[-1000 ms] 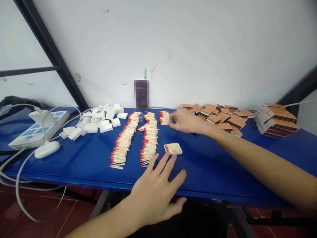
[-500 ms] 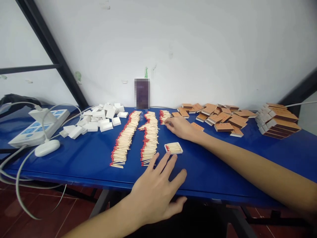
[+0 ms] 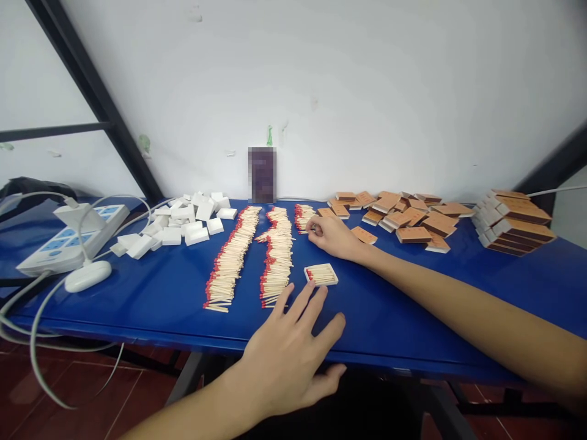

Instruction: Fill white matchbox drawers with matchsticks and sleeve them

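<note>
My left hand (image 3: 291, 348) is palm down with fingers spread, over the front of the table, holding nothing. Its fingertips reach the near edge of a white matchbox tray (image 3: 334, 281) with several red-tipped matches (image 3: 321, 274) in it; I cannot tell if they touch it. My right hand (image 3: 334, 237) is closed, thumb and fingers pinched together, at the right side of a short row of matches (image 3: 302, 214). What is between its fingertips is too small to make out. Two longer rows of matches, the middle row (image 3: 277, 256) and the left row (image 3: 233, 256), lie further left.
Loose white trays (image 3: 183, 214) are heaped at the back left. Orange matchbox sleeves (image 3: 415, 214) lie scattered at the back right, beside a stack of matchboxes (image 3: 518, 223). A power strip (image 3: 68, 244) with white cables is on the far left. A pixelated dark panel (image 3: 262, 175) stands against the wall.
The fingers of my right hand have curled in and drawn slightly back from the short match row. My left hand and the tray stay in place.
</note>
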Tool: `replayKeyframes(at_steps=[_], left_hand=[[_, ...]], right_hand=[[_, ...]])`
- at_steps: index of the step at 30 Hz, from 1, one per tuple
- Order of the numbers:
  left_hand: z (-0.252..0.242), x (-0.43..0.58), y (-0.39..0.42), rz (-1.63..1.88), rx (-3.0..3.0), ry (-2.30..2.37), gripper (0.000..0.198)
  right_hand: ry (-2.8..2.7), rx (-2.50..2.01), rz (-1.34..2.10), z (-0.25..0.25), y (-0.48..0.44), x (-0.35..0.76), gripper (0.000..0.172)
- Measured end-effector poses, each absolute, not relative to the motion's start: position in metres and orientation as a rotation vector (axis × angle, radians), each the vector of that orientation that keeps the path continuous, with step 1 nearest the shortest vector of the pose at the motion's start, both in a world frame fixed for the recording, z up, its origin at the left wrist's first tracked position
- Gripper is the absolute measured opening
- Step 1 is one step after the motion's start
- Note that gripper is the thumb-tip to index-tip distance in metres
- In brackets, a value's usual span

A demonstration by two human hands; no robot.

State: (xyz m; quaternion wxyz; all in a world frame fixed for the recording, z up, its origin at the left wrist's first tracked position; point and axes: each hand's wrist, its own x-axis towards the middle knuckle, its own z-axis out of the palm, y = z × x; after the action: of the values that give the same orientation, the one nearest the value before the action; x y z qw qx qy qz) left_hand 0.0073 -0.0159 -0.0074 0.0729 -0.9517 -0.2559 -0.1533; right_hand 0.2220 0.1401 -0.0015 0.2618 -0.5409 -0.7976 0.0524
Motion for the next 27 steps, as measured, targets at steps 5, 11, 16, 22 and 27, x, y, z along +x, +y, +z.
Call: replayKeyframes(at_steps=[5, 11, 16, 22, 27], left_hand=[[-0.0079, 0.0078, -0.0161, -0.459, -2.855, -0.767, 0.052], [-0.0082, 0.0087, -0.0147, -0.466, -2.853, -0.764, 0.052], [-0.0079, 0.0084, -0.0150, -0.472, -2.853, -0.758, 0.052], [-0.0071, 0.0077, -0.0158, -0.469, -2.850, -0.763, 0.053], [-0.0067, 0.0086, -0.0154, -0.483, -2.843, -0.763, 0.052]], right_hand=[[-2.140, -1.432, 0.151, -0.0018, 0.1383, 0.2224, 0.014], [-2.157, -1.433, 0.115, 0.0001, 0.1351, 0.2209, 0.016], [-2.164, -1.442, 0.102, 0.0012, 0.1341, 0.2200, 0.021], [-2.172, -1.431, 0.098, 0.0023, 0.1332, 0.2195, 0.026], [-2.187, -1.423, 0.104, 0.0031, 0.1326, 0.2195, 0.028]])
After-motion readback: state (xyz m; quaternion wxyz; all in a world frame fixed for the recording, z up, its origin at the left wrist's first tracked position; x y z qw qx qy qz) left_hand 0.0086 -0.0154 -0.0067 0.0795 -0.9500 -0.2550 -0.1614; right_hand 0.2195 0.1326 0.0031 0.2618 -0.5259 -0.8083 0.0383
